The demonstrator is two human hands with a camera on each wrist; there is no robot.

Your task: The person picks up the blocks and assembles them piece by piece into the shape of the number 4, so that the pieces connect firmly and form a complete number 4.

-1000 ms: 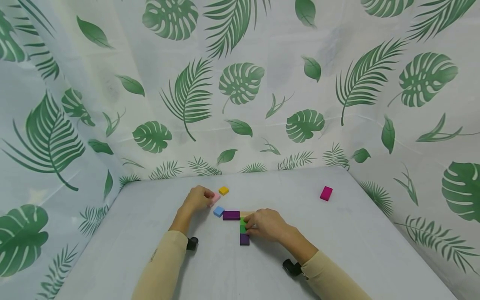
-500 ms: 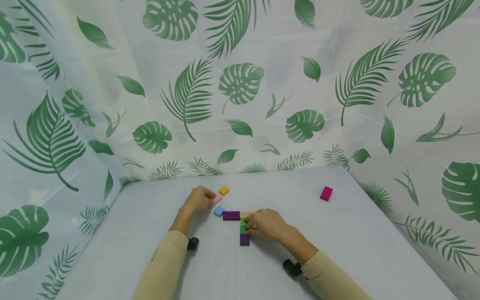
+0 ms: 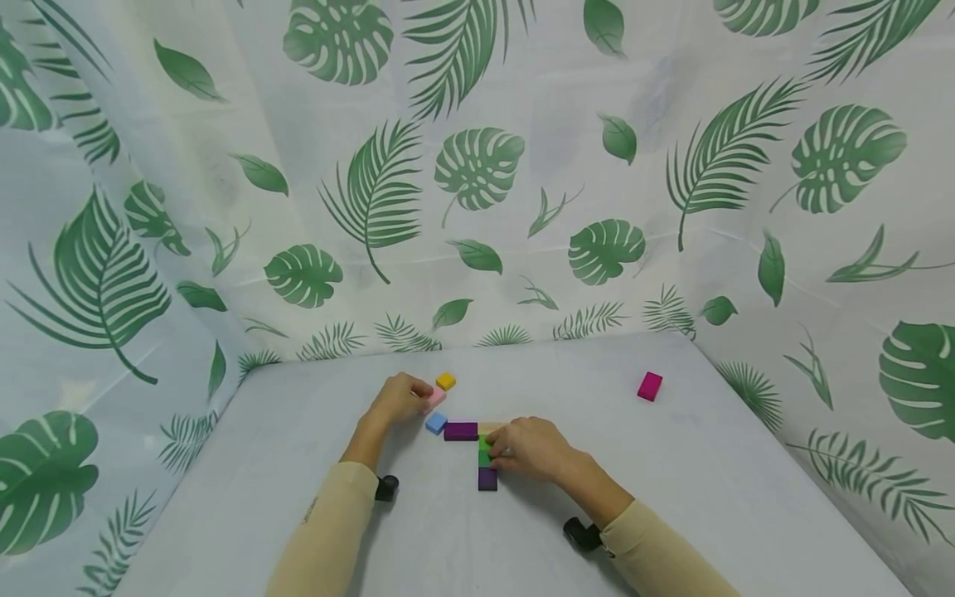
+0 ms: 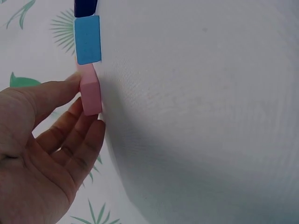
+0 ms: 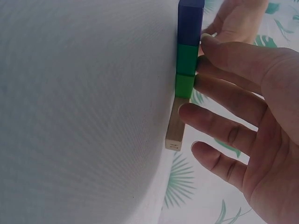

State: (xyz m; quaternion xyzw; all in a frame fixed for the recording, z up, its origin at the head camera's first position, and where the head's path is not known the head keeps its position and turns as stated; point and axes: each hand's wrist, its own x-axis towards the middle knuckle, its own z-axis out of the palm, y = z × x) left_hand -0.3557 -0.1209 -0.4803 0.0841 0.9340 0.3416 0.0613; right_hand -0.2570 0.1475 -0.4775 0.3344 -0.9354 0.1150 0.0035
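Note:
In the head view my left hand (image 3: 400, 399) is at a pink block (image 3: 436, 399) left of the row. The left wrist view has the thumb on one side of the pink block (image 4: 91, 95) and the fingers round its other side, pinching it. A light blue block (image 4: 88, 39) sits beside it. My right hand (image 3: 531, 448) rests at a column of blocks: dark purple (image 5: 190, 23), green (image 5: 187, 59), light green (image 5: 184, 86) and plain wood (image 5: 176, 126). Its fingers are fairly straight, their tips at the blocks' upper faces.
A purple block (image 3: 461, 431) lies left of the column's far end, near the light blue block (image 3: 436, 424). Beyond the pink block is a yellow block (image 3: 445, 381). A magenta block (image 3: 650, 386) lies far right. Leaf-printed curtains (image 3: 477, 274) enclose the white table (image 3: 298, 497).
The pink block has shifted slightly right, with my left hand following it. My right hand and the other blocks stay in place.

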